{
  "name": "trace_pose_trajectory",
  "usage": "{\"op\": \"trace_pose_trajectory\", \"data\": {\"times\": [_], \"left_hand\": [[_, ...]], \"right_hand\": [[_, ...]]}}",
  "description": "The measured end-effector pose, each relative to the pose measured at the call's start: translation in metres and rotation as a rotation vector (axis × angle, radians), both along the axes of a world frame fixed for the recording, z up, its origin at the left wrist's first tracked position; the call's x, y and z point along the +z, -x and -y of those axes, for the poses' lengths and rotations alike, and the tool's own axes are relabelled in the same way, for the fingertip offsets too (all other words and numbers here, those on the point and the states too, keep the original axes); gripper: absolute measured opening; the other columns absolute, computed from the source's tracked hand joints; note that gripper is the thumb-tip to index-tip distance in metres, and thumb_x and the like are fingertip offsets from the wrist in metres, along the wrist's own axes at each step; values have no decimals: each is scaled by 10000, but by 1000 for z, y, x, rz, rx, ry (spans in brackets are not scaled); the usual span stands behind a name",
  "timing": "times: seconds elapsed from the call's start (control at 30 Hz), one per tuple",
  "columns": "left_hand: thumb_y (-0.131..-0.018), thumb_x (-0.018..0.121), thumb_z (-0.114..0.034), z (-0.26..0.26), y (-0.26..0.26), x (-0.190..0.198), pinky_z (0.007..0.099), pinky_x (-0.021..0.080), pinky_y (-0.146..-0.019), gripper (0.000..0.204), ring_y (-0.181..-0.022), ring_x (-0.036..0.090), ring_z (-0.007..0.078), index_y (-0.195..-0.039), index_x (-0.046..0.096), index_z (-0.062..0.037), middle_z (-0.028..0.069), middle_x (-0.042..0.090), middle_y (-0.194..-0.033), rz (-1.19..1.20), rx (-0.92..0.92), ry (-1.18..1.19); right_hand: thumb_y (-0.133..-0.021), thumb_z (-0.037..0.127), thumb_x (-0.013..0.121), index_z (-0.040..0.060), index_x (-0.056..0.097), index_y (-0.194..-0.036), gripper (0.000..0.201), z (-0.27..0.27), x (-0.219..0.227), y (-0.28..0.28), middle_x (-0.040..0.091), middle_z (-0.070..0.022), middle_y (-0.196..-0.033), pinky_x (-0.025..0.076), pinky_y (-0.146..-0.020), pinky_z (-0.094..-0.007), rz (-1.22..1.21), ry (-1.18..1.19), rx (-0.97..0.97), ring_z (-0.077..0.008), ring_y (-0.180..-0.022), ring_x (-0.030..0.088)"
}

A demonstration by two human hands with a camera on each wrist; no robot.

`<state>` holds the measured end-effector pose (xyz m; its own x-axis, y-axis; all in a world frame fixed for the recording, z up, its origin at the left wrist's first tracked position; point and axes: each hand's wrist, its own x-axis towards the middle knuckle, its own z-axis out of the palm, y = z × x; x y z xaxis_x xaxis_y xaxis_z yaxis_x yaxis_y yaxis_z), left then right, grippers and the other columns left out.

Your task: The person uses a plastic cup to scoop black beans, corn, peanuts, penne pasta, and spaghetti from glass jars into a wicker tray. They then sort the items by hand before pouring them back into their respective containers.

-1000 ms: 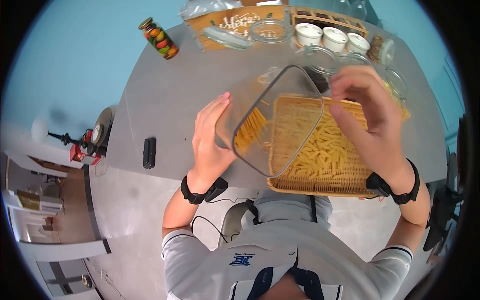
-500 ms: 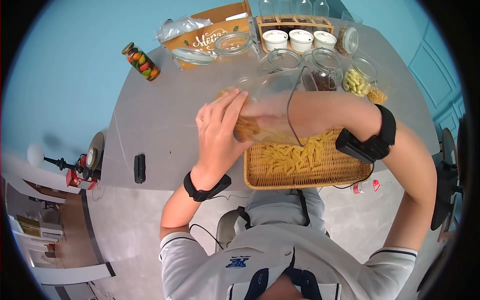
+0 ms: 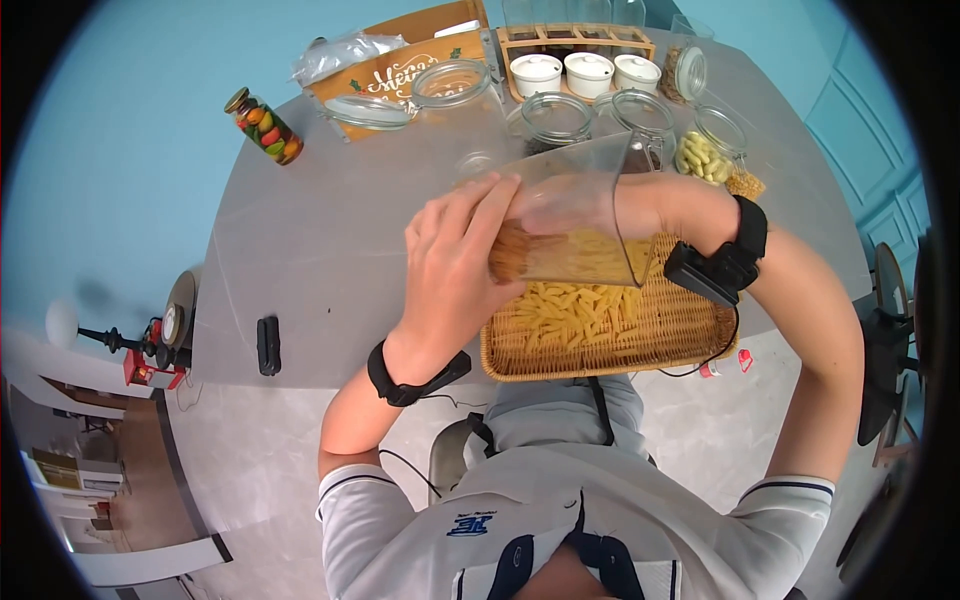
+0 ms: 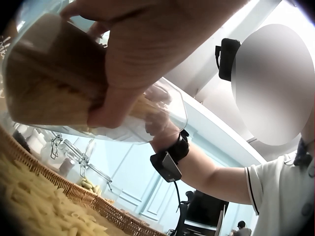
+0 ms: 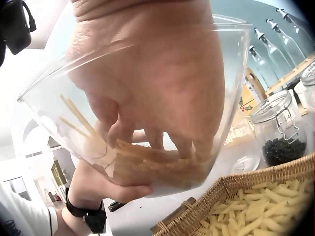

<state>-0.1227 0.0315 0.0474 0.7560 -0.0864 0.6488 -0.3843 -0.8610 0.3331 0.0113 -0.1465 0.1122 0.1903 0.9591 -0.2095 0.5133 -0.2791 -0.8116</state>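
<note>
A clear container [image 3: 590,215] lies tilted on its side above the wicker basket [image 3: 610,365], its mouth facing right. My left hand [image 3: 450,255] grips its closed end from outside, thumb below in the left wrist view. My right hand [image 5: 152,93] reaches through the mouth, fingers pointing down at long dry pasta [image 5: 157,167] near the bottom. Whether the fingertips pinch any strands is unclear. Short pasta tubes [image 3: 570,315] lie in the basket below.
Glass jars [image 3: 555,120], white lidded pots [image 3: 588,72] and a wooden crate [image 3: 400,78] stand along the back. A jar of colourful contents [image 3: 265,128] is at back left, a black object [image 3: 268,345] at front left.
My right hand has moved from beside the container's mouth to inside it. The container has turned so that its mouth faces right, with my left hand still gripping it.
</note>
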Motion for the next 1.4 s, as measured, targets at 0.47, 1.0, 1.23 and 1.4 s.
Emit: {"op": "trace_pose_trajectory", "data": {"times": [0.47, 1.0, 1.23, 1.4], "left_hand": [[-543, 836, -28, 16, -7, -5, 428, 411, -1031, 900, -1197, 559, 290, -1396, 583, -159, 37, 596, -1369, 13, 16, -151], [-542, 852, -34, 39, -18, -6, 436, 405, -1038, 922, -1206, 553, 292, -1411, 572, -166, 38, 590, -1382, 37, 18, -155], [-561, 842, -39, 48, -22, -15, 439, 404, -1035, 904, -1204, 548, 285, -1413, 571, -168, 32, 587, -1378, 57, 3, -151], [-582, 891, -119, 57, -24, -19, 575, 344, -1055, 953, -1259, 513, 284, -1453, 512, -187, 62, 526, -1405, 11, -37, -227]], "right_hand": [[-1108, 380, 403, -36, 522, -1299, 473, 9, -34, -6, 603, -159, -1258, 453, -988, -343, 139, -354, 177, -274, -1077, 551], [-1049, 526, 480, 53, 483, -1472, 634, 53, -13, -13, 578, -170, -1439, 400, -1111, -366, 177, -42, -109, -312, -1292, 546], [-994, 486, 594, 48, 445, -1505, 689, 55, -16, -11, 558, -180, -1458, 407, -1110, -364, 105, -73, -91, -290, -1315, 543], [-962, 468, 649, 28, 485, -1465, 688, 62, -32, -4, 612, -167, -1376, 445, -1058, -358, 42, -143, -160, -258, -1248, 581]]}}
